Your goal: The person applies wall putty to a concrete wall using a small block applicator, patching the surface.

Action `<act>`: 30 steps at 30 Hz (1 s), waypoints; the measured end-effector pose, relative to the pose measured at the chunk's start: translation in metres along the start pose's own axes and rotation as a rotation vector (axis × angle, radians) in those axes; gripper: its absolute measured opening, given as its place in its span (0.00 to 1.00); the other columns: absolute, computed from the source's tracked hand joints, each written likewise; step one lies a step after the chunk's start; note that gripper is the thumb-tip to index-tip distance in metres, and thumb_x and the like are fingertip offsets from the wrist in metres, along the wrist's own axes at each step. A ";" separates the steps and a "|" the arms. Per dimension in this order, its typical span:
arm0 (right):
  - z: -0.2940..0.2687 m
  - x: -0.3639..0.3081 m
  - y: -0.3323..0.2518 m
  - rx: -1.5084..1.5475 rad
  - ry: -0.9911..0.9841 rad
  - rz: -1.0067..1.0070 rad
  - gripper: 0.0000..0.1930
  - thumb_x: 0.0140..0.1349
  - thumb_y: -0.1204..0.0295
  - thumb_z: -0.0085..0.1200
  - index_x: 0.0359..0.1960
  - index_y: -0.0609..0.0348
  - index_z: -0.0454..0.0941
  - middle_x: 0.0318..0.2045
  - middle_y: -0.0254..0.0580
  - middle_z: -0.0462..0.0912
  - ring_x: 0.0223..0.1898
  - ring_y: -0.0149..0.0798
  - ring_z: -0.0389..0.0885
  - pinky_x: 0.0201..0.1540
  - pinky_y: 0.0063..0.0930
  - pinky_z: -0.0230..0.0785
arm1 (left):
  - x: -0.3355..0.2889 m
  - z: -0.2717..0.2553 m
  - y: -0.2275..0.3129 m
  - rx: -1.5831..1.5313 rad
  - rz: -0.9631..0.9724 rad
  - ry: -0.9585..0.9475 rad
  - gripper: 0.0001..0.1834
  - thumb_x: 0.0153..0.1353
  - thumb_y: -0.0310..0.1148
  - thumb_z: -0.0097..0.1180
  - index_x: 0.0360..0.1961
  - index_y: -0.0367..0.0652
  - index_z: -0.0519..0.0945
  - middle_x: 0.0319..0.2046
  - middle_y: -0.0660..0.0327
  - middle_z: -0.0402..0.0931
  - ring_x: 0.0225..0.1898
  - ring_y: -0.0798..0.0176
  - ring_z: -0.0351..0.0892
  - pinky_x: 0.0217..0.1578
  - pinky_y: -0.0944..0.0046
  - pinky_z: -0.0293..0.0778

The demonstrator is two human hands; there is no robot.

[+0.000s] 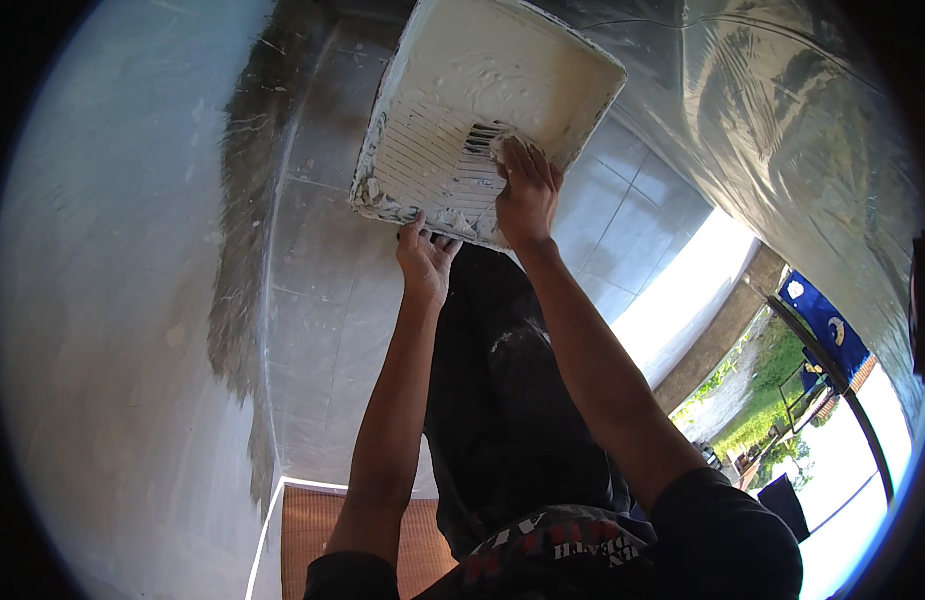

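Observation:
A paint tray is tilted in front of me, coated in off-white paint, with a ribbed slope on its nearer half. My left hand grips the tray's near rim, fingers curled under the edge. Over the ribs, my right hand is closed at a whitish, paint-smeared lump whose kind I cannot make out. Beside those fingers, a small patch of ribs shows dark, with less paint on it. Thick paint clings along the tray's near edge.
A pale wall with a rough dark grey strip runs along the left. Grey tiles lie below the tray. Clear plastic sheeting hangs at upper right. A bright opening with greenery lies at lower right, and a brown woven surface at lower left.

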State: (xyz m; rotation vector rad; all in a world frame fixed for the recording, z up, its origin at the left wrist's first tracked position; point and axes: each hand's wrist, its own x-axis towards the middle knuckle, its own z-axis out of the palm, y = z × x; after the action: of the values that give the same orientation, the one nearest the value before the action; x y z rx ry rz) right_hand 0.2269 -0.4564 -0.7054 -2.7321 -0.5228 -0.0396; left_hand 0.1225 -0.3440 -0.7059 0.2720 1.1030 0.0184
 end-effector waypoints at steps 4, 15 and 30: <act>0.011 -0.042 -0.027 0.043 -0.063 0.039 0.23 0.55 0.80 0.59 0.56 0.57 0.79 0.52 0.42 0.84 0.60 0.49 0.76 0.63 0.49 0.61 | 0.000 -0.008 0.004 -0.031 0.027 -0.090 0.41 0.67 0.48 0.49 0.74 0.41 0.50 0.72 0.45 0.50 0.72 0.35 0.52 0.70 0.31 0.51; 0.011 -0.028 -0.024 -0.082 -0.090 0.233 0.27 0.54 0.81 0.55 0.59 0.62 0.74 0.58 0.49 0.79 0.62 0.50 0.73 0.61 0.50 0.61 | -0.005 0.002 0.007 -0.079 -0.018 -0.080 0.41 0.69 0.49 0.47 0.75 0.41 0.47 0.72 0.46 0.49 0.72 0.36 0.53 0.71 0.35 0.49; -0.046 -0.025 0.014 1.872 -0.458 0.970 0.23 0.57 0.81 0.54 0.57 0.62 0.75 0.42 0.39 0.82 0.40 0.37 0.82 0.40 0.32 0.76 | -0.035 -0.004 0.031 0.306 0.075 0.138 0.48 0.67 0.63 0.42 0.79 0.54 0.39 0.79 0.53 0.24 0.79 0.41 0.24 0.71 0.33 0.25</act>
State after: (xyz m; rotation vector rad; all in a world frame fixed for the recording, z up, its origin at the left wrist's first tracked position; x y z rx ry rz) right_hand 0.2106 -0.4936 -0.6698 -0.8505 0.5400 0.8303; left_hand 0.1063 -0.3185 -0.6697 0.5928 1.2319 -0.0666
